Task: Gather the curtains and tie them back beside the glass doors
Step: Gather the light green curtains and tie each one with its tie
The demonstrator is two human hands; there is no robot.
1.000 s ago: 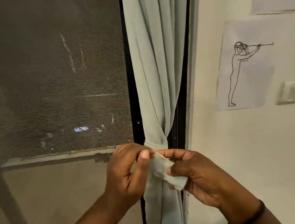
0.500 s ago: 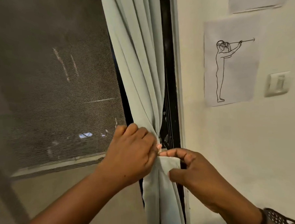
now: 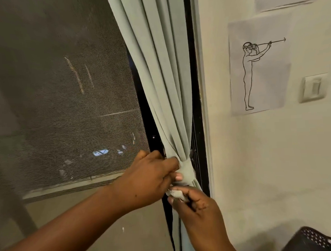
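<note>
Now the tie-back band (image 3: pixel 186 171) wraps the gathered curtain (image 3: pixel 165 87) at lower centre; left hand (image 3: pixel 153 180) pinches it, right hand (image 3: pixel 194 205) grips its loose end, likely tightening.

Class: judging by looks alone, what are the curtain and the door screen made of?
Curtain: soft matte woven cloth, likely, since it hangs in folds and cinches tight. Screen: fine mesh, a see-through grid; whether metal or plastic cannot be told.
</note>
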